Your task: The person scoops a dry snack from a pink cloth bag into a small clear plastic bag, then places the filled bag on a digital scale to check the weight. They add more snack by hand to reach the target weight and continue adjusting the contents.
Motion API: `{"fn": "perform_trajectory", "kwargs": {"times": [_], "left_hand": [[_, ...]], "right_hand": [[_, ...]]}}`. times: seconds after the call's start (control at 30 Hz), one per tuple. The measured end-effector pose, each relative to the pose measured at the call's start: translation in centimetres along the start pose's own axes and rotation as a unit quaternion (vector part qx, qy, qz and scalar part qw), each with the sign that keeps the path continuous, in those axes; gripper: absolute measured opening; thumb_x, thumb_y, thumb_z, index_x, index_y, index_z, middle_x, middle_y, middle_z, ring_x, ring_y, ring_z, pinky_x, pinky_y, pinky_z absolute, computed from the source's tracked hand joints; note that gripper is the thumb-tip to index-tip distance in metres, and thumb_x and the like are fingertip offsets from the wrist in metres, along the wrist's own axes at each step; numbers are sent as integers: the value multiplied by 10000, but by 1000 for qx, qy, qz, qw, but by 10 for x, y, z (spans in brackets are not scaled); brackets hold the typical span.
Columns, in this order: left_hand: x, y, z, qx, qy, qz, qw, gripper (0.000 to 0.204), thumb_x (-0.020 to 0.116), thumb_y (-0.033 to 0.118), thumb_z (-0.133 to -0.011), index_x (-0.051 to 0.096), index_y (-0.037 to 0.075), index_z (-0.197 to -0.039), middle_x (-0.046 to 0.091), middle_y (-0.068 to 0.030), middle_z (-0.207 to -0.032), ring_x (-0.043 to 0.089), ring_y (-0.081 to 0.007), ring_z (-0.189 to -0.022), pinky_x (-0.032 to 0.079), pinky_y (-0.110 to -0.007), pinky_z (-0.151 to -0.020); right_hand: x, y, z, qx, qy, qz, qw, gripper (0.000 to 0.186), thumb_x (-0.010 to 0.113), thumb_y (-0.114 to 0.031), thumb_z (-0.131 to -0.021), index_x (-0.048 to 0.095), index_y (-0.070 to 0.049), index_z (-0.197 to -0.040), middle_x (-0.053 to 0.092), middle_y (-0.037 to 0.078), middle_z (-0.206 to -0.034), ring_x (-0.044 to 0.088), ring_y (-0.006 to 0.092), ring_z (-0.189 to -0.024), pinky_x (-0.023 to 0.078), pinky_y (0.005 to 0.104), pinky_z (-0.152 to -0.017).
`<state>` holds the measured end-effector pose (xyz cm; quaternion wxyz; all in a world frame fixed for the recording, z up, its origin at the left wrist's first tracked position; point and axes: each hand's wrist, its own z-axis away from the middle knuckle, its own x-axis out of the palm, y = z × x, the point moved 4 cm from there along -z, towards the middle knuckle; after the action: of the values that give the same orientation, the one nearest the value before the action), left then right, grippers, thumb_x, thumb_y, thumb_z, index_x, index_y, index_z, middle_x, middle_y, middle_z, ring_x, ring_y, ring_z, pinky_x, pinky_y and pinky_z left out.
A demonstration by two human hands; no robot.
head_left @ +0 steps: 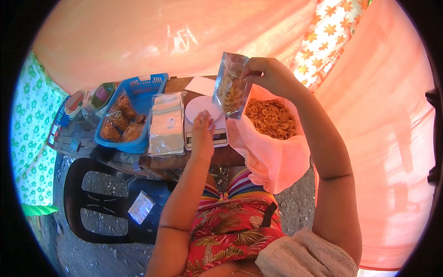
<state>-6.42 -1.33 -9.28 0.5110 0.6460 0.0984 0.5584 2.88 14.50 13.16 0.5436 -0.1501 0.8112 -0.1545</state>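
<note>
My right hand (266, 76) is raised above the table, its fingers pinching the edge of a clear stand-up pouch (230, 87) partly filled with golden-brown curled snack pieces. The pouch hangs upright, slightly tilted, beside the scale. My left hand (203, 134) is over a white kitchen scale (193, 108) with a round plate, fingers stretched toward the plate and holding nothing. A large pink-lined container (277, 159) full of the same brown snack pieces (271, 119) stands under my right forearm. Left of the scale lies a stack of flat empty pouches (166, 124) in clear plastic.
A blue plastic basket (150, 90) with several filled bags (123, 121) stands left on the wooden table (83, 143). Lidded tubs (99, 96) sit farther left. A dark plastic chair (74, 203) holds a small white packet (141, 207). Pink cloth (138, 41) hangs around the table.
</note>
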Motion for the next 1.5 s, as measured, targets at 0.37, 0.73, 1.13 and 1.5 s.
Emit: {"fn": "perform_trajectory", "kwargs": {"times": [0.37,0.73,1.13,1.5], "left_hand": [[-5,-25,-24,-172,-77,233,954,444,649,305,-953,498,76,-1302,540,-69,-1109,552,-207,-1089,524,-367,-903],[-33,19,-40,-92,-42,148,984,690,616,421,-939,313,76,-1455,422,-164,-1407,409,-317,-1317,347,-491,-1088],[-50,81,-38,63,19,-21,998,694,669,293,-916,330,49,-1471,367,-153,-1484,360,-302,-1369,339,-441,-1100],[-20,55,-2,347,-45,-428,833,509,681,202,-889,507,51,-1342,458,-166,-1368,451,-348,-1255,367,-465,-1055]], "right_hand": [[-4,-6,-20,-57,-57,13,997,144,731,-98,-793,725,-69,-934,696,72,-876,649,205,-839,505,343,-824],[43,19,-70,-27,-24,-40,999,169,735,-124,-788,726,-58,-943,728,115,-927,684,251,-864,527,366,-802],[86,24,-79,-50,-44,65,996,196,713,-107,-801,702,-65,-992,697,126,-975,649,293,-936,506,384,-825],[75,13,-67,-22,21,78,997,206,680,-163,-837,699,-81,-1025,694,103,-977,648,289,-911,511,381,-802]]}}
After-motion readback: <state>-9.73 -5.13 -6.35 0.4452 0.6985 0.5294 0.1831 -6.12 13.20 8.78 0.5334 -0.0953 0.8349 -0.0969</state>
